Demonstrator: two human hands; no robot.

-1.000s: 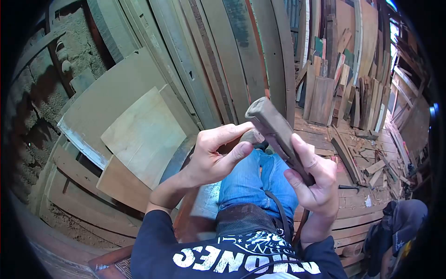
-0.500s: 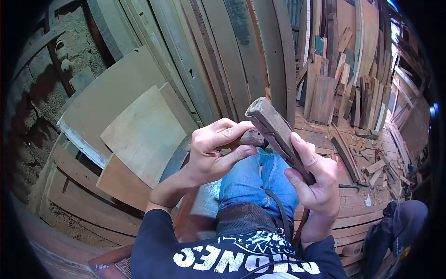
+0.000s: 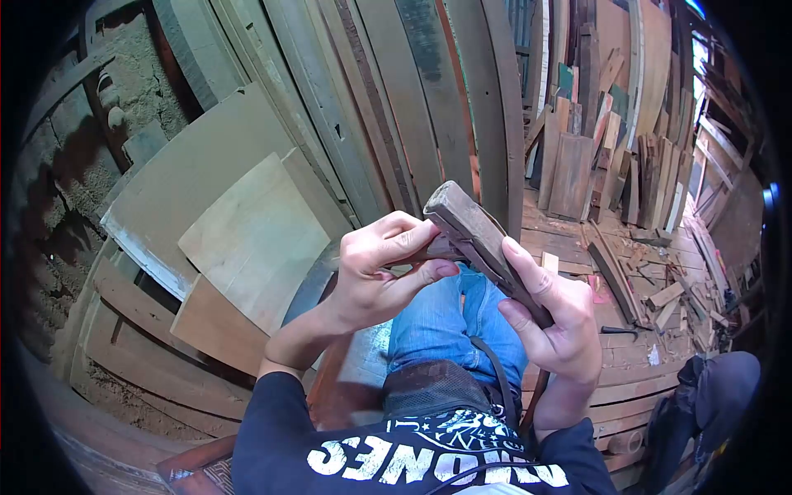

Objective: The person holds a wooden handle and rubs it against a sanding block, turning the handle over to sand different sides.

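Observation:
A worn, grey-brown wooden block (image 3: 472, 238) with a long split along its side is gripped at its lower end by my right hand (image 3: 554, 318). Its far end points up and to the left. My left hand (image 3: 384, 262) pinches a smaller brown piece of wood (image 3: 442, 248) between thumb and fingers. Most of that smaller piece is hidden behind the fingers and the block. The two pieces meet or overlap in front of my lap; whether they touch I cannot tell.
Tall planks (image 3: 396, 107) lean ahead of me. Plywood sheets (image 3: 256, 239) rest on the left. Wood offcuts (image 3: 569, 173) stand against the right wall, with scraps (image 3: 667, 297) and a dark tool (image 3: 619, 330) on the floor. Another person's leg (image 3: 722, 392) shows at lower right.
My right hand has moved slightly left and the block with it, so it now covers more of the smaller piece's end. My left hand has stayed nearly still.

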